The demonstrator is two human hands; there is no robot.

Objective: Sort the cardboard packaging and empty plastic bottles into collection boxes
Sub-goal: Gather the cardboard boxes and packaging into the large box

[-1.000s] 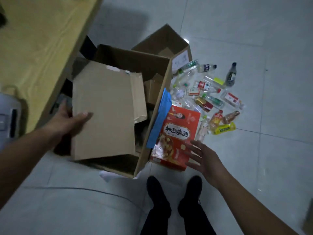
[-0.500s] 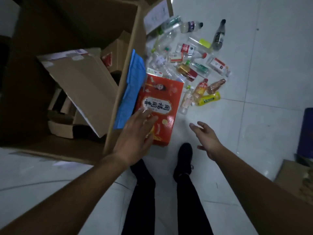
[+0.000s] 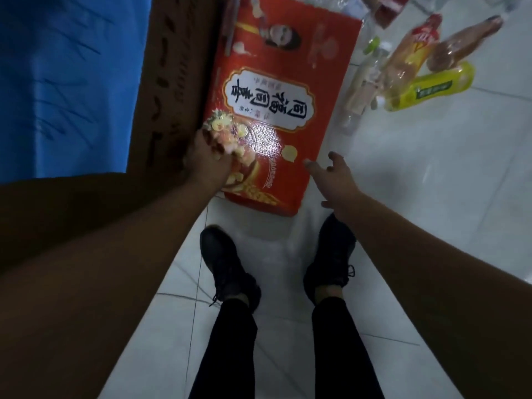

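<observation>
A flattened red printed carton [image 3: 276, 82] leans on the floor against the brown cardboard collection box [image 3: 175, 90]. My left hand [image 3: 208, 159] clasps the carton's lower left edge, fingers curled over its printed face. Spread open, my right hand [image 3: 335, 175] hovers just off the carton's lower right corner, holding nothing. Several empty plastic bottles lie to the right: a yellow one [image 3: 431, 87], a red-labelled one [image 3: 411, 53], a clear brownish one [image 3: 460, 44] and a pale one [image 3: 365, 79].
A blue sheet [image 3: 69, 82] hangs over the box wall at the left. My two black shoes [image 3: 230, 272] stand on the white tiled floor [image 3: 431, 182] just below the carton. More packaging litters the floor at the top right.
The camera has dropped much closer to the floor. My left hand went from hovering over the red carton to gripping its lower left edge. My right hand moved closer to the carton's right corner.
</observation>
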